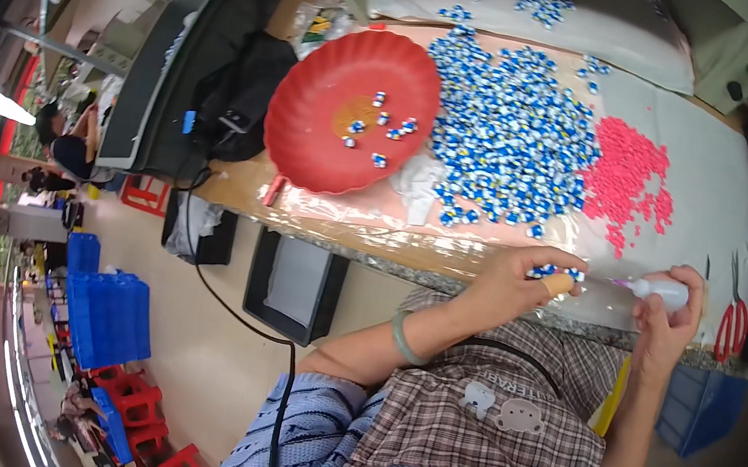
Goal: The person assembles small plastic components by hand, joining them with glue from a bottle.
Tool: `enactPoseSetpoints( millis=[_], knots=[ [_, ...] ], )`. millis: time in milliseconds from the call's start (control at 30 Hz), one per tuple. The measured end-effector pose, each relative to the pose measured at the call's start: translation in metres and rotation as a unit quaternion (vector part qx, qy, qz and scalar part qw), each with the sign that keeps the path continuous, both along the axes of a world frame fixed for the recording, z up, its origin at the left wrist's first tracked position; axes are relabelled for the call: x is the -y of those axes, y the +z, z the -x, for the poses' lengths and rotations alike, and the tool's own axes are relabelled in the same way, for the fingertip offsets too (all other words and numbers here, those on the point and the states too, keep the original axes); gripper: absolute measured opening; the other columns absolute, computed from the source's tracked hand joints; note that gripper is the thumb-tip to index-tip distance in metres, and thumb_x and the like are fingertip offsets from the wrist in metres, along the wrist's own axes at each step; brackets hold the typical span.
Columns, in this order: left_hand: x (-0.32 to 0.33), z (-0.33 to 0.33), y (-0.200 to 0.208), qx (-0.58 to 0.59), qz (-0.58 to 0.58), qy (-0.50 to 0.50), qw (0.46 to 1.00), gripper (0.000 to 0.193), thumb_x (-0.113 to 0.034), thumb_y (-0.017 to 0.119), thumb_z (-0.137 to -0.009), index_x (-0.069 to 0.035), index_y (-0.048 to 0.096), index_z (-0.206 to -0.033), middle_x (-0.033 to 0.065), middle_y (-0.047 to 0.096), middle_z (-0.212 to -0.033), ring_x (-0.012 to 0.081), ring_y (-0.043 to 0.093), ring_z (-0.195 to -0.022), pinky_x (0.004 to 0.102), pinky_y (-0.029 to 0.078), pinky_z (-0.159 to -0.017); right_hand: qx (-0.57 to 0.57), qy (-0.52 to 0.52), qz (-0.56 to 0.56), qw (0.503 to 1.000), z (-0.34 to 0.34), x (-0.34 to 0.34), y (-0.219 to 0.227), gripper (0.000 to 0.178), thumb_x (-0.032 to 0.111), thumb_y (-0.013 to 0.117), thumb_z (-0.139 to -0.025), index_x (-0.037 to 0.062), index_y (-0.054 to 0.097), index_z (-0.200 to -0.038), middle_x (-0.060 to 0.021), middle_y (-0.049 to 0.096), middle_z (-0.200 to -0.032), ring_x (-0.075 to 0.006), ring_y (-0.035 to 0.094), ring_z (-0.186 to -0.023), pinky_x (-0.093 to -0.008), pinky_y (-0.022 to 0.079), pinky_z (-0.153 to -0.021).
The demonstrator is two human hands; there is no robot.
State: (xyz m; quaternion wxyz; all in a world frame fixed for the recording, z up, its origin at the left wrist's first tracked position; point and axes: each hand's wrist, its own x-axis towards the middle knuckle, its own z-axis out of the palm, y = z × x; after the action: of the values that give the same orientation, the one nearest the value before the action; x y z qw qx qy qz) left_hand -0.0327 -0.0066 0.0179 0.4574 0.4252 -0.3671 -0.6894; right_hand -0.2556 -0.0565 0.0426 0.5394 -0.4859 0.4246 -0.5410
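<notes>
Close to the table's front edge, my left hand (529, 284) is closed around several small blue-and-white pieces (556, 272). A tan cover sits on one of its fingers. To its right, my right hand (668, 318) grips a small white squeeze bottle (660, 292), tilted sideways with its thin purplish tip pointing left at those pieces. The tip is just apart from them. Beyond my hands spreads a wide heap of similar blue-and-white pieces (513, 129). Beside that heap on the right lies a pile of small pink pieces (626, 178).
A red fluted basin (313, 120) with a few blue-and-white pieces stands at the left. Crumpled white tissue (417, 185) lies beside it. Red-handled scissors (732, 322) rest at the right edge. A dark bin (295, 285) stands below the table, and a black cable (238, 315) hangs nearby.
</notes>
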Motion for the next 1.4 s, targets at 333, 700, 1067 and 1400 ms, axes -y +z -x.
enactPoseSetpoints(
  millis=[333, 700, 1067, 1400],
  knots=[
    [-0.004, -0.005, 0.005, 0.136, 0.059, 0.036, 0.988, 0.027, -0.011, 0.060, -0.095, -0.007, 0.064, -0.121, 0.0039, 0.071, -0.098, 0.0038, 0.061, -0.085, 0.0164, 0.045, -0.058, -0.196, 0.002, 0.161, 0.967, -0.023, -0.011, 0.021, 0.042, 0.024, 0.060, -0.096, -0.0010, 0.052, -0.130, -0.0076, 0.065, -0.090, -0.0072, 0.054, -0.063, -0.0194, 0.043, -0.056],
    [-0.006, 0.002, 0.001, 0.165, 0.090, 0.034, 0.982, 0.027, -0.010, 0.061, -0.094, -0.006, 0.064, -0.121, 0.0059, 0.071, -0.101, 0.0073, 0.065, -0.090, 0.0169, 0.047, -0.058, -0.313, 0.021, 0.272, 0.910, -0.015, -0.018, 0.022, 0.039, 0.014, 0.065, -0.092, -0.0048, 0.055, -0.125, -0.0146, 0.067, -0.090, -0.0180, 0.066, -0.073, -0.0273, 0.052, -0.064],
    [-0.005, 0.000, 0.000, 0.159, 0.083, 0.028, 0.983, 0.026, -0.007, 0.060, -0.094, -0.005, 0.064, -0.120, 0.0051, 0.071, -0.099, 0.0045, 0.063, -0.084, 0.0156, 0.043, -0.056, -0.316, 0.027, 0.271, 0.909, -0.019, -0.017, 0.023, 0.038, 0.013, 0.067, -0.091, -0.0045, 0.056, -0.123, -0.0154, 0.066, -0.089, -0.0216, 0.067, -0.078, -0.0303, 0.052, -0.069],
    [-0.005, 0.001, 0.004, 0.163, 0.096, 0.027, 0.982, 0.026, -0.008, 0.061, -0.094, -0.005, 0.065, -0.120, 0.0044, 0.071, -0.097, 0.0021, 0.059, -0.077, 0.0157, 0.041, -0.055, -0.331, 0.039, 0.302, 0.893, -0.019, -0.014, 0.024, 0.038, 0.018, 0.062, -0.095, -0.0049, 0.056, -0.124, -0.0139, 0.067, -0.087, -0.0136, 0.063, -0.066, -0.0246, 0.050, -0.059]
  ],
)
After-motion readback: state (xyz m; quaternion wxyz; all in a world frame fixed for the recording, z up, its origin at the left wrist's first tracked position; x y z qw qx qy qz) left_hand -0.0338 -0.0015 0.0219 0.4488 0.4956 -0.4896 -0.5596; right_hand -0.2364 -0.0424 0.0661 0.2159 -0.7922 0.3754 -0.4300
